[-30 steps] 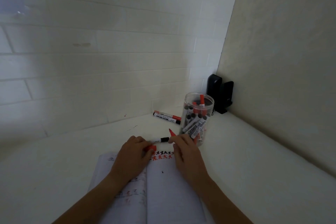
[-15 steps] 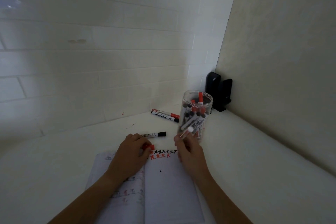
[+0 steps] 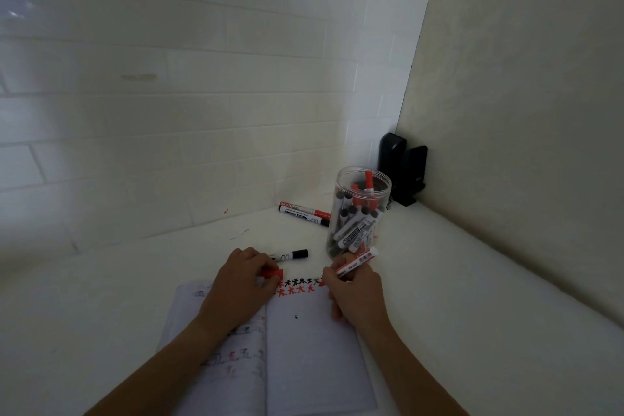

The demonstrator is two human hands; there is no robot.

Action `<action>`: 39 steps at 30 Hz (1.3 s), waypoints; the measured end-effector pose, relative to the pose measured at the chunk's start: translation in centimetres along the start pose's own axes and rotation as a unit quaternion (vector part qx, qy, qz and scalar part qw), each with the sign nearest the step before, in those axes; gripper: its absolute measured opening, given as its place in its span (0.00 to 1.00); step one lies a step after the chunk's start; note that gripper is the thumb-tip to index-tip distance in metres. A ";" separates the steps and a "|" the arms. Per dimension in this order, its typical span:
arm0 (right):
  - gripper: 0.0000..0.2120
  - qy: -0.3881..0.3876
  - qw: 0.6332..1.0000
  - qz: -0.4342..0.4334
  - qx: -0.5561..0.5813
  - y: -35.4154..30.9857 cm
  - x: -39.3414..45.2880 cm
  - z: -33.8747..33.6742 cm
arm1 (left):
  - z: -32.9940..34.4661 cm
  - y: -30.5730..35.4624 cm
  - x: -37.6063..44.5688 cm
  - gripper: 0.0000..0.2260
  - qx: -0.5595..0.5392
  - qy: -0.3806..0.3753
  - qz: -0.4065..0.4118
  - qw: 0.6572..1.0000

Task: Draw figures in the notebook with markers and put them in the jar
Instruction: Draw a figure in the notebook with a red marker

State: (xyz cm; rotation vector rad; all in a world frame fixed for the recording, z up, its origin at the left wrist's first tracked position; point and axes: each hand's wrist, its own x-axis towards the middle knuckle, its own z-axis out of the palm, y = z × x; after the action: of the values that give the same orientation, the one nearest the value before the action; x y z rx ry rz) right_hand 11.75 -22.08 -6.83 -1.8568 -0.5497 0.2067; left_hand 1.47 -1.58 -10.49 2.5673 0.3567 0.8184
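An open notebook (image 3: pixel 304 348) lies on the white table, with rows of small black and red figures (image 3: pixel 299 285) along the top of its right page. My right hand (image 3: pixel 354 290) grips an uncapped red marker (image 3: pixel 358 262), tip down at the end of the figure rows. My left hand (image 3: pixel 241 284) holds a red cap (image 3: pixel 271 273) at the top of the left page. A clear jar (image 3: pixel 358 213) holding several black and red markers stands just behind my right hand. A black marker (image 3: pixel 292 255) lies beside my left hand.
Two more markers (image 3: pixel 304 211), one red-capped and one black, lie against the tiled back wall left of the jar. A pair of black objects (image 3: pixel 403 167) stands in the corner. A beige wall closes the right side.
My right hand turned the red marker from tip-up near the jar and brought its tip down onto the page. The left hand with the red cap stays at the notebook's top.
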 end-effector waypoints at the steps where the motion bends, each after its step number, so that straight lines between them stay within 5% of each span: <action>1: 0.10 -0.003 1.000 0.002 -0.001 0.0 0.0 0.0 | 0.0 0.0 0.0 0.04 0.001 0.000 0.000 1.000; 39: 0.08 -0.024 0.999 0.008 -0.023 0.5 0.5 0.2 | 0.2 -0.3 0.0 0.04 0.015 0.007 0.003 1.000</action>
State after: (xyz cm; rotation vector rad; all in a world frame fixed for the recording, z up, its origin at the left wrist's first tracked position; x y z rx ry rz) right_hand 12.22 -21.85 -7.28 -1.9060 -0.5777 0.2511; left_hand 1.56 -1.40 -10.82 2.5935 0.3671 0.8388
